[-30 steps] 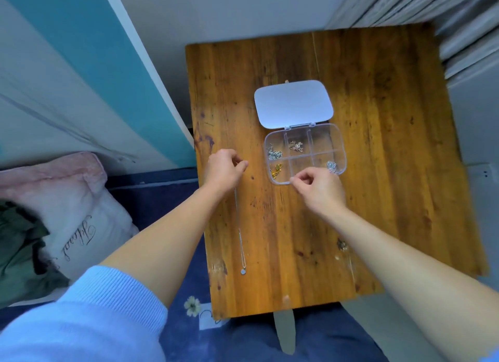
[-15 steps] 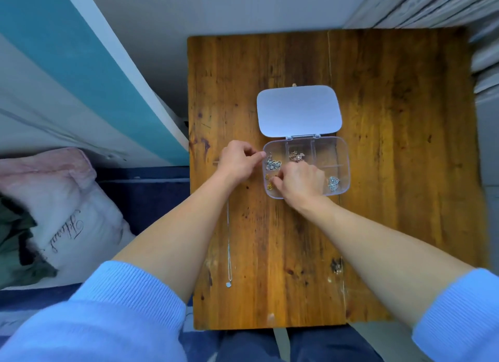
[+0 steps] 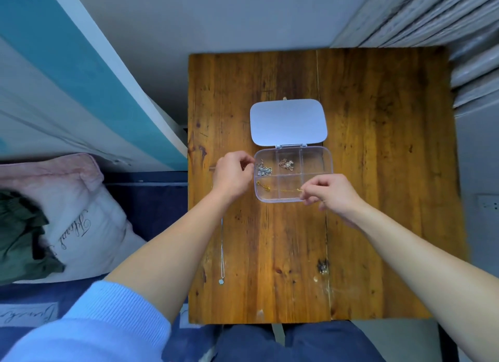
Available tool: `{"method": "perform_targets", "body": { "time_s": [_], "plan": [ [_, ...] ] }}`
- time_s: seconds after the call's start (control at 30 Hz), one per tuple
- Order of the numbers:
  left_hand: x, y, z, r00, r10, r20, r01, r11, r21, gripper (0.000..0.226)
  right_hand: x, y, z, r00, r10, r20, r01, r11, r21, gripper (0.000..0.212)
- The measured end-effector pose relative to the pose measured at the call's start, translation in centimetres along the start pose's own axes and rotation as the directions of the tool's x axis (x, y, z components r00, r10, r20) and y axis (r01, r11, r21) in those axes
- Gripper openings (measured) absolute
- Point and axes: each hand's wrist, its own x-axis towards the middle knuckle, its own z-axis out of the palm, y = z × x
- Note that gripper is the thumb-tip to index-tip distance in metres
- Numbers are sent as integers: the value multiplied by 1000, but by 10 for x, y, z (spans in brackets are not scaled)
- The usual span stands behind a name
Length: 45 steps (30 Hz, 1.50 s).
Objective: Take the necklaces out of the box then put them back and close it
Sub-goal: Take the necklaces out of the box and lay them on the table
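**Gold chain stretched across open box**

Box [image 3: 293, 174] sits open at the table's [image 3: 378, 172] centre, lid [image 3: 288, 122] flat at 12 o'clock. Right hand [image 3: 330, 195], at the box's 4 o'clock corner, has fingertips pinched on a gold chain [image 3: 280, 189] strung over the near compartments. Left hand [image 3: 233, 176], at 9 o'clock, is curled with fingertips together beside the wall. A silver necklace [image 3: 222, 249] lies on the table at 7 o'clock.

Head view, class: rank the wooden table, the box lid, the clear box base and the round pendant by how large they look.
1. Wooden table.
2. Box lid and clear box base: they look about alike, so I won't rank them.
3. Round pendant, by far the smallest.
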Motion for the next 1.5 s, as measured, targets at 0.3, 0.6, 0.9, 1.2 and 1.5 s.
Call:
{"method": "perform_targets", "body": {
  "time_s": [0.3,0.6,0.9,1.2,1.5],
  "plan": [
    [-24,24,62,870,103,483,-328,852,409,44,1,20,-31,944,253,212,-314,887,338,21],
    [-16,27,65,891,170,420,-313,902,298,13,-2,25,-49,944,232,233,-317,828,462,17],
    [-29,20,-2,867,-80,491,261,913,-312,25,-11,30,-46,974,225,15,-220,934,280,11],
    [-49,-21,-44,944,-188,270,260,930,-261,18,-42,49,6,987,162,-25,-160,985,60,9],
    [-50,-45,-20,998,-4,62,-6,986,164,13,-86,102,90,989,150,0,-148,973,-175,12]
  ]
}}
